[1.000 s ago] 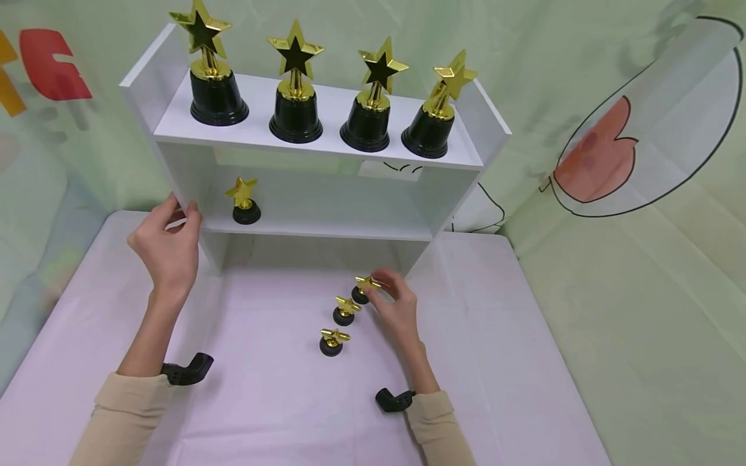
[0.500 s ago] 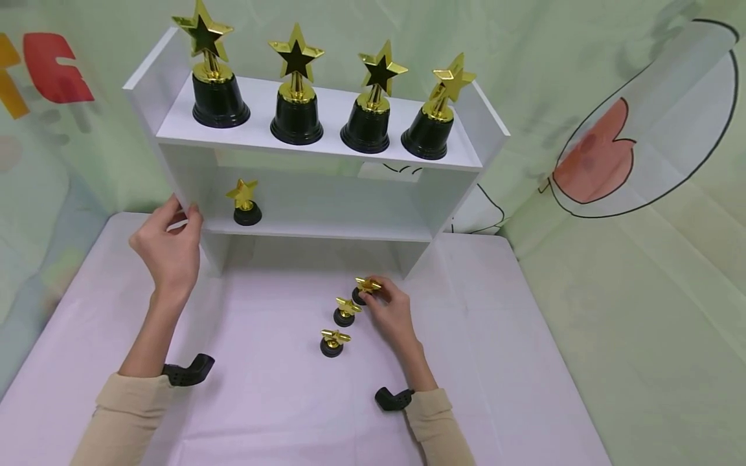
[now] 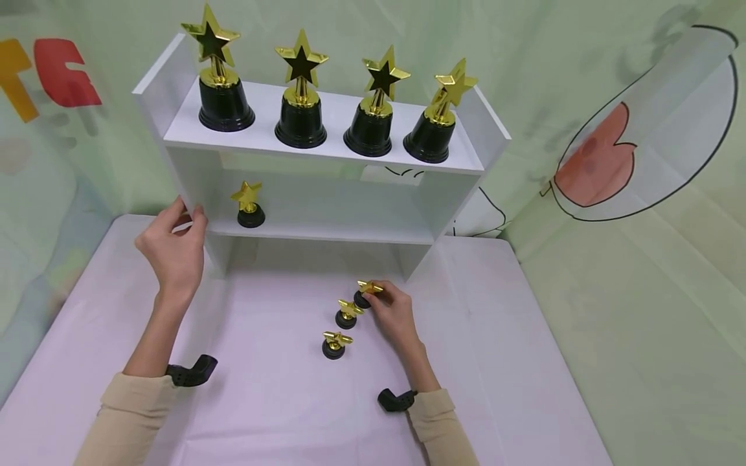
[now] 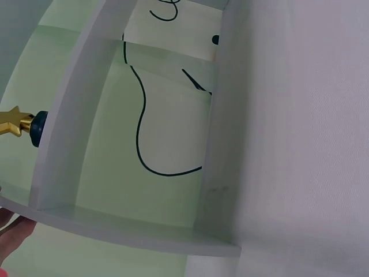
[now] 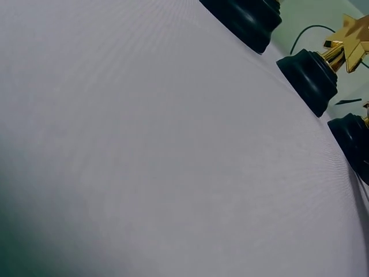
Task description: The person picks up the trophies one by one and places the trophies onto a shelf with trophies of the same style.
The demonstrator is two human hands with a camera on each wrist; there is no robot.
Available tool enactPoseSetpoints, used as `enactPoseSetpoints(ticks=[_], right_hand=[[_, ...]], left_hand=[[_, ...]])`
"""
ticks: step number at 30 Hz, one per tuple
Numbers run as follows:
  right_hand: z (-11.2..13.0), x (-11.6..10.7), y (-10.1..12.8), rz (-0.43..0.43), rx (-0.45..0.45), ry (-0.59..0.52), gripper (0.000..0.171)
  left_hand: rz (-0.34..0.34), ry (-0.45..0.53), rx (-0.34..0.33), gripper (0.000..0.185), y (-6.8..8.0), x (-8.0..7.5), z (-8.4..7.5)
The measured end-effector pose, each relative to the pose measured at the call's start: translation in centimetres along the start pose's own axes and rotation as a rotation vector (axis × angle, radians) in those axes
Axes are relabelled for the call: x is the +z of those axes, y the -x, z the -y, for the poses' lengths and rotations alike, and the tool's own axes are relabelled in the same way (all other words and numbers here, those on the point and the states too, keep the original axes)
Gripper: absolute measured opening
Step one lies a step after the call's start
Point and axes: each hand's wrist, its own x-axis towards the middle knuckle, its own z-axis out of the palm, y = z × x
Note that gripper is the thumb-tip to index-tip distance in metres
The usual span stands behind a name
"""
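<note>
My left hand (image 3: 177, 255) grips the left side panel of a white shelf unit (image 3: 317, 234), thumb and fingers at its front edge. In the left wrist view, some fingertips (image 4: 16, 235) show at that panel. My right hand (image 3: 396, 317) pinches the farthest of three small gold star trophies (image 3: 362, 299) on the table, just in front of the shelf. Two more, a middle trophy (image 3: 346, 318) and a nearer trophy (image 3: 334, 349), stand in a slanting row. Another small trophy (image 3: 250, 215) stands at the left of the middle shelf.
Several larger star trophies (image 3: 300, 120) with black bases line the top shelf. A pale cloth covers the table (image 3: 268, 401). Behind hangs a light green curtain (image 3: 629, 310) with printed drawings. Each wrist wears a black camera, such as the left one (image 3: 195, 371).
My right hand has shifted slightly left and down, its fingers settling round the farthest small trophy. The left hand keeps its grip on the panel. The head view has shifted slightly.
</note>
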Motion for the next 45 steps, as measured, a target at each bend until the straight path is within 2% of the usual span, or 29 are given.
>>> enactPoseSetpoints(ticks=[9,19,27,35,45], right_hand=[[0.9,-0.9,0.3,0.032,0.023,0.026,0.022],[2.3,-1.9,0.3,0.033,-0.151,0.081,0.025],[4.1,-2.9,0.4,0.07,-0.203,0.121,0.027],[5.7,-4.1,0.1,0.116,-0.248,0.176,0.026],[7.8,-4.6,-0.4,0.11,-0.326,0.136,0.026]], left_hand=[[0.003,0.002,-0.007,0.026,0.1,0.0,0.2],[-0.001,0.001,-0.024,0.027,0.1,0.0,0.1],[-0.005,0.007,-0.044,0.026,0.1,0.0,0.0],[-0.003,0.008,-0.027,0.026,0.1,0.1,0.1],[-0.007,0.014,-0.033,0.026,0.1,0.1,-0.1]])
